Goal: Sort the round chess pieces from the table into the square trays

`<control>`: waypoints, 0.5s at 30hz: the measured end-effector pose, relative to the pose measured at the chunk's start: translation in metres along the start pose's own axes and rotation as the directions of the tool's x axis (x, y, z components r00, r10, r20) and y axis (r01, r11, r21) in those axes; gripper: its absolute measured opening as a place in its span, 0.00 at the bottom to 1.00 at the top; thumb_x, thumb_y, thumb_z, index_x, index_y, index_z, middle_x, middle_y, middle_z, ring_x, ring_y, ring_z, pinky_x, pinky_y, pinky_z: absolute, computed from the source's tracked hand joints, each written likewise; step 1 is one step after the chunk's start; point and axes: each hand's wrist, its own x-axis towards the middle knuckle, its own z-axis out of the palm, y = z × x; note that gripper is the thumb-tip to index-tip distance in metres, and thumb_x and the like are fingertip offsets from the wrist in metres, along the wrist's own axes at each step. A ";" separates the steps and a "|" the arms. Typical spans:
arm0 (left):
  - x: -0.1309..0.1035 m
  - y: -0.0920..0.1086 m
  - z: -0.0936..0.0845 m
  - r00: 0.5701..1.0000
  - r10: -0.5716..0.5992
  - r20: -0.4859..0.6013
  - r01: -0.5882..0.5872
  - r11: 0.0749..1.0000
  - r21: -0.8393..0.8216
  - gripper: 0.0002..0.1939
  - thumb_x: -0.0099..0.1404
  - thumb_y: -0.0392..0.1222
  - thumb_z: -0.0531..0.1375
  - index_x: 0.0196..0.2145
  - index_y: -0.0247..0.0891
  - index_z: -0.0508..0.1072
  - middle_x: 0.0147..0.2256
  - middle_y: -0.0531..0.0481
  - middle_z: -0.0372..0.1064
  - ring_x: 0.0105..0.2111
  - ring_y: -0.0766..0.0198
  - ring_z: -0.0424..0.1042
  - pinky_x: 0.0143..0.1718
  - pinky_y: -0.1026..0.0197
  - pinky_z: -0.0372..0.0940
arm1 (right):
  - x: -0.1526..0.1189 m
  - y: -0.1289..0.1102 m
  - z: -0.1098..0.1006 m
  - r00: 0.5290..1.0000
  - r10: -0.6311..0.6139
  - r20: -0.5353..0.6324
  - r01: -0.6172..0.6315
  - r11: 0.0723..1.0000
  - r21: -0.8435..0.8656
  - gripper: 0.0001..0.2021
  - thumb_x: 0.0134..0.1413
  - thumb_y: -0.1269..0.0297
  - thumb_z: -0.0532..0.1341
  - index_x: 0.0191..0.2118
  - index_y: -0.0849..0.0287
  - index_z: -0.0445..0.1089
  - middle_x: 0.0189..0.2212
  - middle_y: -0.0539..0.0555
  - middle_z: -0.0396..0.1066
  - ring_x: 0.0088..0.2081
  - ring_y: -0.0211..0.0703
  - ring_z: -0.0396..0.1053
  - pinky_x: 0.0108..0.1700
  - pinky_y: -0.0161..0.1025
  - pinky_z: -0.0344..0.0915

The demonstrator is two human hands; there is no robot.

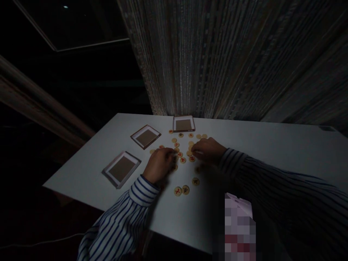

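Round wooden Chinese chess pieces (183, 160) lie scattered across the white table, some showing red or black characters and others blank side up. My left hand (157, 165) is closed over the left part of the cluster, its curled fingers beside several pieces; whatever they hold is hidden. From the right, my right hand (208, 150) pinches at a pale Chinese chess piece (191, 144), with thumb and fingers drawn together. Two pieces touch near the front, a red-marked one (177, 191) and a black-marked one (185, 190), and another piece (195, 181) lies just behind them.
Three shallow framed boxes or lids with brown centres are on the white table (258, 145): one at the back (184, 124), one at back left (146, 136), one at left (121, 169). A partly pixelated pale object (239, 206) stands near the front edge. String curtains (190, 65) hang behind.
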 end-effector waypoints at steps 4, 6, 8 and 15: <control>0.005 -0.001 0.008 1.000 0.007 0.031 -0.007 1.000 -0.002 0.16 0.60 0.36 0.50 0.42 0.36 0.73 0.39 0.43 0.73 0.40 0.57 0.70 0.45 0.57 0.62 | 0.030 -0.017 0.008 0.999 -0.035 0.032 0.035 0.999 -0.015 0.14 0.52 0.62 0.53 0.42 0.56 0.70 0.41 0.55 0.72 0.46 0.51 0.64 0.44 0.46 0.54; 0.008 -0.002 0.010 0.999 0.002 0.035 -0.002 1.000 0.003 0.15 0.59 0.35 0.50 0.41 0.36 0.73 0.39 0.44 0.73 0.40 0.57 0.70 0.45 0.57 0.62 | 0.039 -0.021 0.012 0.998 -0.046 0.049 0.047 0.998 -0.028 0.14 0.52 0.61 0.53 0.43 0.55 0.70 0.41 0.56 0.72 0.46 0.52 0.64 0.43 0.47 0.54; 0.010 -0.004 0.011 0.999 0.002 0.042 -0.003 1.000 0.008 0.15 0.59 0.35 0.50 0.41 0.36 0.73 0.38 0.44 0.73 0.39 0.58 0.70 0.44 0.58 0.62 | 0.045 -0.023 0.015 0.996 -0.064 0.063 0.066 0.997 -0.029 0.14 0.52 0.60 0.53 0.42 0.54 0.70 0.41 0.56 0.72 0.46 0.52 0.64 0.42 0.47 0.54; 0.009 -0.010 0.011 1.000 0.001 0.023 -0.001 1.000 0.030 0.15 0.60 0.36 0.50 0.41 0.37 0.73 0.38 0.45 0.73 0.39 0.58 0.70 0.45 0.58 0.62 | 0.053 -0.022 0.017 0.989 -0.096 0.114 0.102 0.994 -0.046 0.13 0.52 0.61 0.53 0.42 0.50 0.70 0.42 0.54 0.71 0.45 0.52 0.64 0.41 0.47 0.54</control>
